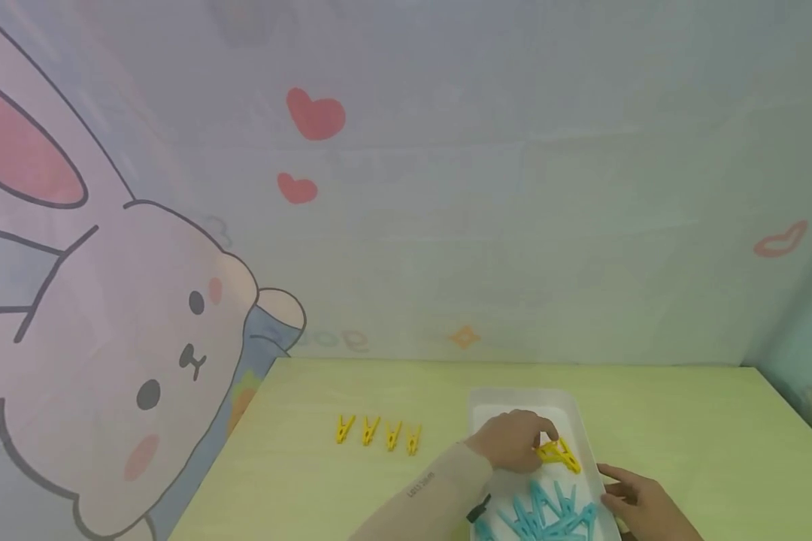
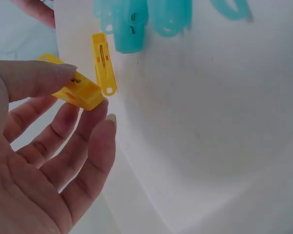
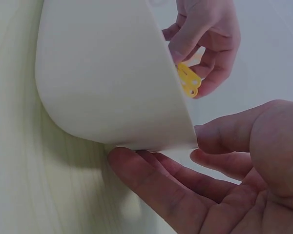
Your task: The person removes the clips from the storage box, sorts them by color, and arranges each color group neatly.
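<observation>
1. I'm at a pale green tabletop [image 1: 683, 421] set against a curtain printed with a cartoon rabbit [image 1: 128, 361] and red hearts [image 1: 315, 115].

2. A white tray [image 1: 494, 402] stands toward the near edge, right of the middle. A heap of teal clothespins [image 1: 548, 515] fills its near end; the far end is mostly bare.

3. Four yellow clothespins [image 1: 377, 433] lie in a neat row on the tabletop to the left of the tray, well apart from it.

4. My left hand [image 1: 510, 442] is inside the tray, thumb and fingertips pinching a yellow clothespin [image 2: 78, 90]. The left wrist view shows it held just off the tray floor, with a second yellow clothespin [image 2: 104, 63] lying touching it, beside the teal ones.

5. My right hand [image 1: 639, 500] is at the tray's near right corner. The right wrist view shows the fingers [image 3: 156, 185] stretched out under and against the tray's rim, relaxed and not curled round it; it steadies the tray and grips nothing.

6. As I judge it, the step in hand is picking yellow pins out of the tray to join the row on the tabletop; this one is gripped but not yet carried across.

7. The next move calls for lifting it clear of the second yellow pin without dragging that one along, then carrying it left over the tray's rim and laying it at the right end of the row, lined up like the others.
</observation>
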### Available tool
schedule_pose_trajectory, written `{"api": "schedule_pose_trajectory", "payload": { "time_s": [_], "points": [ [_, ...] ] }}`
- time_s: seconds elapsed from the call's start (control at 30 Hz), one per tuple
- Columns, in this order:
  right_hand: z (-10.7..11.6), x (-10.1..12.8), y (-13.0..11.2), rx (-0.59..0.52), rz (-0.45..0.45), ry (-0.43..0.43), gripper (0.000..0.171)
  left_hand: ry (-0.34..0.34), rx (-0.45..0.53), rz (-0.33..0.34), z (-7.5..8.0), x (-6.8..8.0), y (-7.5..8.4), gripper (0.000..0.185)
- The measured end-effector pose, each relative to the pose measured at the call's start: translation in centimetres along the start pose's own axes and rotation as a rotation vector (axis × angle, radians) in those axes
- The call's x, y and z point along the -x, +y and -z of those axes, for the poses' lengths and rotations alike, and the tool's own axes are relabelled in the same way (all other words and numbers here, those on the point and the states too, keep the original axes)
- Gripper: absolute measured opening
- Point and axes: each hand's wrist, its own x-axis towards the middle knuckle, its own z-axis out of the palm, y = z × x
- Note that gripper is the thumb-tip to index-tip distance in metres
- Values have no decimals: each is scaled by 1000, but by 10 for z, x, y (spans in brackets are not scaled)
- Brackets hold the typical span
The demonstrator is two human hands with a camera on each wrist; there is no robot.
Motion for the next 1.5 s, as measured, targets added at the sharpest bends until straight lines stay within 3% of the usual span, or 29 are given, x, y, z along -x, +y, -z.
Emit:
{"api": "schedule_pose_trajectory", "payload": {
  "time_s": [0.33,0.57,0.67,0.87,1.23,1.5],
  "points": [
    [-3,0,-3,-2,3,-12,53,93,312,65,17,18,-18,31],
    [3,1,0,64,45,-20,52,161,607,140,19,27,-30,30],
    [4,-1,0,74,46,-22,52,188,679,151,20,31,-36,30],
    [3,-3,-1,93,4,-22,53,223,730,184,22,39,-50,33],
    [4,-4,-3,99,2,-23,53,281,788,278,20,57,-82,36],
    [4,-5,-2,116,0,-14,53,320,742,356,18,65,-96,42]
  ]
}}
